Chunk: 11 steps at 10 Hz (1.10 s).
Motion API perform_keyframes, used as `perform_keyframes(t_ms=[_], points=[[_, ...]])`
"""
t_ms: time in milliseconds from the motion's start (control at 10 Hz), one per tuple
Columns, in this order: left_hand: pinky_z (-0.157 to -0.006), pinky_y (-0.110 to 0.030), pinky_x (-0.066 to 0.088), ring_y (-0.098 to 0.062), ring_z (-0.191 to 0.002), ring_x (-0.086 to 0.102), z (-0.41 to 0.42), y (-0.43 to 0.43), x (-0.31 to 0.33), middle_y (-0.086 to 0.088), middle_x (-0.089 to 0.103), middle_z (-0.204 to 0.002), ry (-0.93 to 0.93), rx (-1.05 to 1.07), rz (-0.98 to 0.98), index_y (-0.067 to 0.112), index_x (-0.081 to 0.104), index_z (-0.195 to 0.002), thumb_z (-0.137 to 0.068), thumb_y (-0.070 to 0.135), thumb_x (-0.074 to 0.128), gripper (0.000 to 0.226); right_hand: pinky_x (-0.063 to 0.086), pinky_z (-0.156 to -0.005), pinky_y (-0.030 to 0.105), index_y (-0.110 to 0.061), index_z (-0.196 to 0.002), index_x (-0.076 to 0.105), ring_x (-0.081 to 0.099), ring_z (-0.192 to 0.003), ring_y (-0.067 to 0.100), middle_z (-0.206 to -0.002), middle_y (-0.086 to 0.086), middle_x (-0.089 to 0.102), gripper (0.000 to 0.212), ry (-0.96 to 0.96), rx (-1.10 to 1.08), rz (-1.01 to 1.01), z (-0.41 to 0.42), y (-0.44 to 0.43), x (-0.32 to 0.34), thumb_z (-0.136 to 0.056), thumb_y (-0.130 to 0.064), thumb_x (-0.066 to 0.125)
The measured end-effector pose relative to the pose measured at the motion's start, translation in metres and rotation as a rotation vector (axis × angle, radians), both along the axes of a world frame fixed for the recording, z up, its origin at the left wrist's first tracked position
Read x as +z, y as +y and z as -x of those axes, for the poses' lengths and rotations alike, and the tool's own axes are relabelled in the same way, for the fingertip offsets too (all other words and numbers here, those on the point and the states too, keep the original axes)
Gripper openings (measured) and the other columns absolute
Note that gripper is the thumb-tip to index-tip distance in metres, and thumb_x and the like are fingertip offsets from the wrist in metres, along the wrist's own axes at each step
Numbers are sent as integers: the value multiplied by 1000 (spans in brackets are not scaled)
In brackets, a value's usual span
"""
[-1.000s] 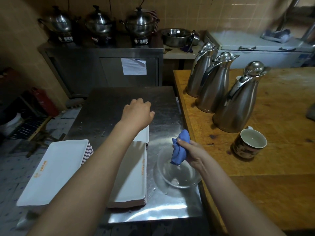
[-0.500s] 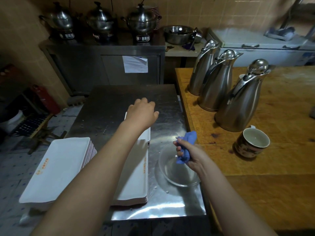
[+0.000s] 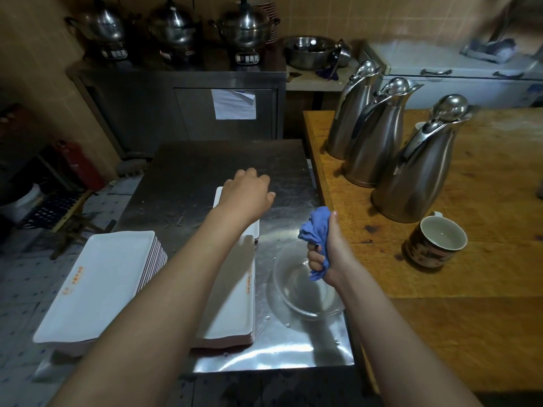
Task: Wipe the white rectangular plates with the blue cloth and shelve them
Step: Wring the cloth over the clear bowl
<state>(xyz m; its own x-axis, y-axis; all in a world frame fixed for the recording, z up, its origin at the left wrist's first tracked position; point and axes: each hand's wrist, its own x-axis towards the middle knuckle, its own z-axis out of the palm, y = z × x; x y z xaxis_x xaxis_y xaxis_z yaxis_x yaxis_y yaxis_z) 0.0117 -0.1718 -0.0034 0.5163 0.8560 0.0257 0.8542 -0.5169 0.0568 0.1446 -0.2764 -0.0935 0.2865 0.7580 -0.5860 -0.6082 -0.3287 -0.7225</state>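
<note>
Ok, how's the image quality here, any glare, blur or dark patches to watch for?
Head view: strong glare along the near edge of the steel table; the floor at left and the back cabinet are dim; the top right corner is smeared; the wide-angle lens bows straight edges; the blue cloth in the right hand reads sharp.

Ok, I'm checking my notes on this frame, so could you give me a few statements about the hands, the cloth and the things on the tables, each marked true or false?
1. The right hand has the blue cloth in its grip. True.
2. The left hand holds a mug. False: it lies over a white plate. The mug stands alone on the wooden table.
3. Two steel jugs stand on the wooden table. False: there are three steel jugs.
4. The glass bowl stands on the steel table. True.
</note>
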Motion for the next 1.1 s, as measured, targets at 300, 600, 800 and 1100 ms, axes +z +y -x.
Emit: perform_keyframes(t_ms=[300, 600, 800, 1100], points=[[-93, -41, 39, -30, -121, 41, 0, -2, -4, -12, 47, -130, 13, -5, 9, 12, 50, -128, -97, 34, 40, 40, 23, -33, 17, -11, -63, 52, 28, -27, 11, -34, -1, 36, 52, -312, -81, 63, 7, 7, -2, -94, -51, 43], [-94, -40, 39, -30, -121, 41, -1, -2, -11, -12, 47, -131, 11, -1, 8, 12, 50, -127, -96, 34, 40, 39, 26, -41, 18, -18, -82, 71, 31, -27, 12, -38, -3, 48, 28, -455, 45, 189, 2, 0, -32, -83, -21, 43], [-94, -43, 38, -31, -120, 41, 2, 1, -13, -13, 47, -129, 18, -3, 12, 11, 50, -127, -96, 34, 40, 40, 21, -35, 12, -17, -79, 64, 28, -25, 8, -36, -5, 46, 24, -393, -25, 29, -4, 11, -12, -88, -18, 43], [-94, -43, 40, -32, -120, 42, 2, 2, -17, -14, 48, -130, 6, -12, 12, 10, 45, -130, -96, 32, 41, 41, 28, -34, 14, -19, -82, 65, 30, -27, 10, -39, -4, 44, 29, -357, 18, 64, -2, -5, -39, -96, -35, 44]])
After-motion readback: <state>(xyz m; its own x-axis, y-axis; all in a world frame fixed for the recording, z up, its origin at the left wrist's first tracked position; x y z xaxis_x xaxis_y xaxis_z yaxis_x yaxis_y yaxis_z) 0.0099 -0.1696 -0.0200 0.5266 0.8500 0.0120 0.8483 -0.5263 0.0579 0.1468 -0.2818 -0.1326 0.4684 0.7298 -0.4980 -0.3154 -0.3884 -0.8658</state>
